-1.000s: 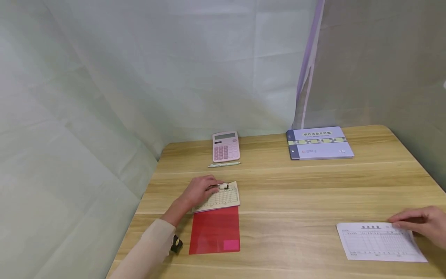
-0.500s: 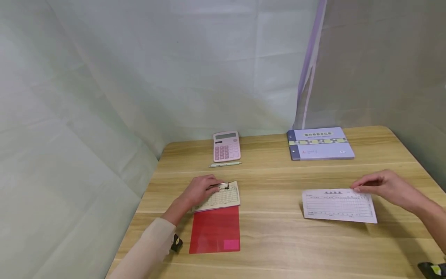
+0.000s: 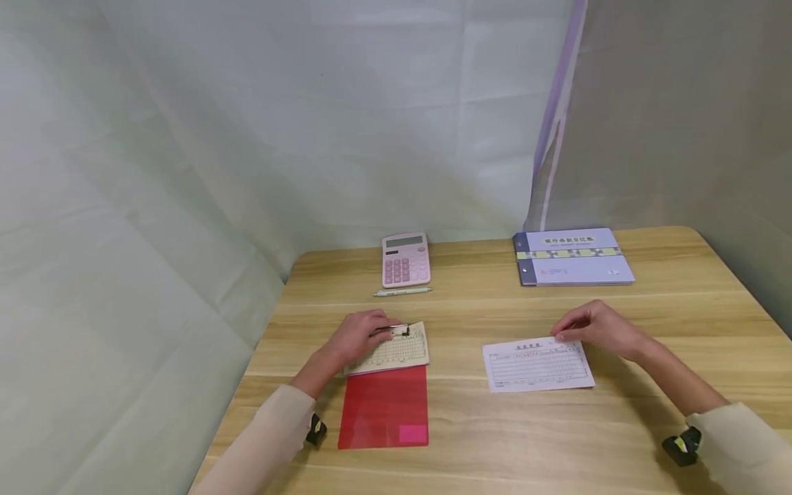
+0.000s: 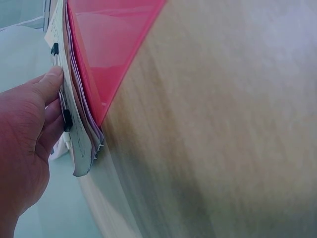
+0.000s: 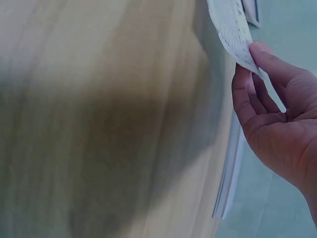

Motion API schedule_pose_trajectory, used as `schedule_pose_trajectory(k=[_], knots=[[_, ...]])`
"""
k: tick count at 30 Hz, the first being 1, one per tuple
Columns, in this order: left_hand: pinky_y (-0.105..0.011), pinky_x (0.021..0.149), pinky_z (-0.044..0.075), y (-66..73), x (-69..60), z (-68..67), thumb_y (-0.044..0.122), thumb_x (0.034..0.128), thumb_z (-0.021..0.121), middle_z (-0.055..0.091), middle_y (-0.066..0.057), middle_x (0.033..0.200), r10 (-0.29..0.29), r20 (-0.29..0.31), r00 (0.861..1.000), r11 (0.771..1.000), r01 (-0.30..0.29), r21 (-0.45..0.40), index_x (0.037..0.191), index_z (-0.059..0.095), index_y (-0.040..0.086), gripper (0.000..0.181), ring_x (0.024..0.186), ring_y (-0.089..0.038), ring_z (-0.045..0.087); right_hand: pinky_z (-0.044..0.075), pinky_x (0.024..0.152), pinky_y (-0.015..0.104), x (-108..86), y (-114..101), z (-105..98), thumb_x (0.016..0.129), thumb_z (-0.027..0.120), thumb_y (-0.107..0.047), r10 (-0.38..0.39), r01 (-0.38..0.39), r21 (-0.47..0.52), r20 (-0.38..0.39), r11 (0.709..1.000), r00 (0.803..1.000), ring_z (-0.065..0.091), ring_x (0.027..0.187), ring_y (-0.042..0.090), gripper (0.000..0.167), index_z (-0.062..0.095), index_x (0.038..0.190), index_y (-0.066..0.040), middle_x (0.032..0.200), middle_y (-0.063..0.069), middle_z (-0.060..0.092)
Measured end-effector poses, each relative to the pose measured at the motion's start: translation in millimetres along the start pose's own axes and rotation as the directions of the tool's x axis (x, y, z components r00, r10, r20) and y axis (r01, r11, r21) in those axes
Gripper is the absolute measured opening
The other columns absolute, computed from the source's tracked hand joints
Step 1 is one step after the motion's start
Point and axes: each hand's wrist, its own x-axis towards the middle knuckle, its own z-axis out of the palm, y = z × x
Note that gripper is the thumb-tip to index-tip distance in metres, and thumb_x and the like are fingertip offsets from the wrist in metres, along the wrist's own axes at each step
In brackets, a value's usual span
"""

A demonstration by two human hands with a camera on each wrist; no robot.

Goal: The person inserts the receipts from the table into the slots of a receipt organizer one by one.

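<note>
On the left of the table lies a red clipboard with a pink label at its near corner. A stack of cream printed forms covers its far part, set slightly askew. My left hand holds the metal clip at the top of the stack, thumb on top of it in the left wrist view. To the right, a single white printed form is pinched by its upper right corner between the thumb and fingers of my right hand. In the right wrist view the sheet bends and casts a shadow.
A pink calculator stands near the back edge, with a pale pen just in front. At the back right lies a lilac account book. Pale cloth hangs behind the wooden table.
My right hand has carried the white form from the right side leftward across the table, towards the clipboard. The left hand has stayed at the clip.
</note>
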Motion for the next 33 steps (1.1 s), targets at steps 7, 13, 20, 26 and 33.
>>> schedule_pose_trajectory(k=[7,13,20,26,33], knots=[[-0.037,0.084,0.057,1.4,0.4,-1.2,0.026,0.1009,0.075,0.071,0.006,0.104,0.012,-0.016,1.0,1.0,-0.012,-0.005,0.132,0.077,0.019,0.032,0.091,-0.01,0.067,0.053,0.069,0.025,-1.7,4.3,3.7,0.097,0.078,-0.007,-0.044,0.035,-0.113,-0.077,0.993,0.996,0.065,0.089,0.011,0.018,0.08,0.111,0.002,0.109,0.014,0.079],[-0.035,0.083,0.057,1.1,0.6,-0.5,0.026,0.1011,0.075,0.071,0.007,0.104,-0.009,-0.006,1.0,1.0,0.009,-0.011,0.133,0.077,0.021,0.032,0.089,-0.008,0.064,0.055,0.071,0.026,-14.8,5.8,-4.2,0.098,0.079,-0.016,-0.035,0.015,-0.182,-0.105,0.983,0.994,0.066,0.09,0.013,0.035,0.074,0.125,0.006,0.116,0.015,0.077],[-0.035,0.084,0.056,0.1,1.1,1.3,0.027,0.1016,0.075,0.071,0.007,0.108,-0.037,0.018,0.999,0.999,0.037,-0.006,0.134,0.076,0.023,0.033,0.089,-0.008,0.062,0.053,0.069,0.025,-26.5,11.7,2.4,0.095,0.082,-0.014,-0.012,-0.012,-0.227,-0.104,0.974,0.995,0.062,0.086,0.015,0.029,0.078,0.118,0.004,0.108,0.011,0.077],[-0.037,0.087,0.056,0.1,0.5,1.4,0.028,0.1017,0.074,0.072,0.006,0.11,-0.047,0.023,0.999,0.999,0.048,-0.003,0.134,0.076,0.024,0.033,0.093,-0.01,0.064,0.05,0.067,0.025,-26.2,11.2,14.5,0.092,0.082,-0.003,-0.033,-0.019,-0.293,-0.173,0.956,0.984,0.059,0.08,0.018,0.009,0.082,0.101,-0.001,0.093,0.003,0.076],[-0.035,0.084,0.056,0.2,0.9,1.6,0.028,0.1016,0.075,0.071,0.008,0.107,-0.046,0.017,0.999,0.999,0.046,-0.006,0.134,0.076,0.024,0.033,0.09,-0.008,0.063,0.05,0.059,0.027,-27.1,7.5,16.5,0.095,0.078,-0.005,0.042,-0.081,-0.238,-0.166,0.968,0.985,0.058,0.072,0.02,0.009,0.08,0.102,0.002,0.087,0.003,0.071]])
